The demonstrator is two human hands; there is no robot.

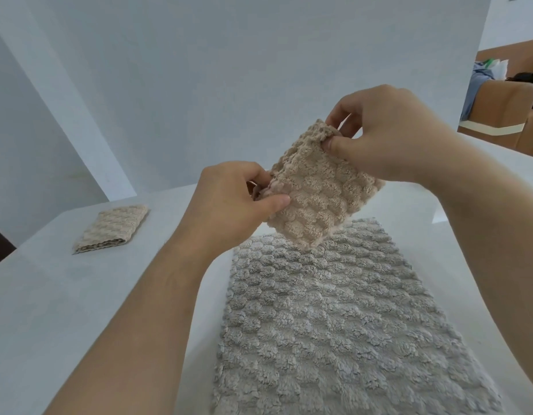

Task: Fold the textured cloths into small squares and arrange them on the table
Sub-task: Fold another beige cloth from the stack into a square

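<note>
My left grip (235, 202) and right grip (387, 136) each pinch an edge of the folded beige cloth (316, 190), held above the flat grey cloth (334, 319); another folded cloth (111, 229) lies on the worktop (49, 295) left of it.

A bobbled beige cloth (319, 193), folded into a small thick rectangle, is held tilted in the air above the far edge of the grey cloth (334, 324), which lies spread flat and unfolded toward the near edge of the table (79, 310); a second beige cloth (112, 227), folded small, lies near the far left corner.
</note>
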